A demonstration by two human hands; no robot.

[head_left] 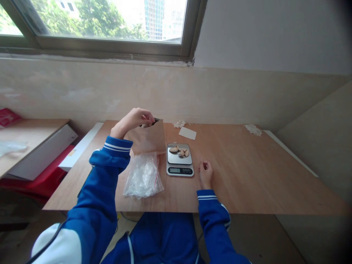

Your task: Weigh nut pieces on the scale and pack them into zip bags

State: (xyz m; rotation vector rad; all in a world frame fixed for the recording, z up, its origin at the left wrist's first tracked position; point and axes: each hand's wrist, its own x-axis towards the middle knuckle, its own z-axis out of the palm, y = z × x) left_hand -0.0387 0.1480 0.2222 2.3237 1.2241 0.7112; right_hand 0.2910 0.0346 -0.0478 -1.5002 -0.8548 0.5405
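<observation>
My left hand point(139, 119) is over the open top of a brown paper bag point(150, 139), its fingers pinched together at the opening; a pale bit shows beneath the fingertips, too small to name. Several tan, nut-like pieces point(184, 152) lie on the metal plate of a digital kitchen scale point(180, 170), right of the bag. My right hand point(206, 172) rests on the table beside the scale with its fingers curled; what they hold, if anything, is hidden. In front of the paper bag lies a clear plastic bag point(144, 176) with crumpled clear plastic in it.
Behind the scale are a white card point(187, 133) and a small pile of pale scraps point(179, 124). Another pale pile point(253, 129) lies at the back right of the wooden table point(247, 176). A second table point(30, 135) stands at the left, with red fabric below.
</observation>
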